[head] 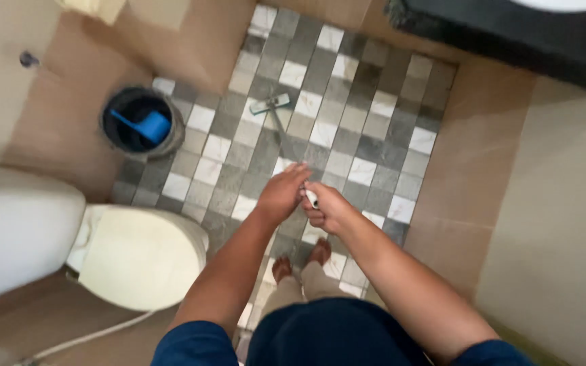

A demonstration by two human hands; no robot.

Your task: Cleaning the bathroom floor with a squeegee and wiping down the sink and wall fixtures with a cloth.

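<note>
Head cam looks straight down into a small bathroom. Largest thing in view: the grey, white and beige mosaic tile floor (347,115), beige walls on both sides. The white ceramic toilet with closed lid (137,254) sits lower left, well apart from the hands. The round dark bucket (141,122) stands in the upper-left corner of the tiles, out of the working area; inside it lies a blue plastic scoop (149,125), water level I can't tell.

The long-handled floor wiper with a pale flat head (270,104) rests head-down on the tiles ahead, its shaft running back toward the person, so my read is both hands steer it. Right hand (328,207) is clenched around the white handle tip. Left hand (281,193) lies over the shaft, fingers loosely curled; actual grip hidden. Bare feet (301,261) below.
</note>
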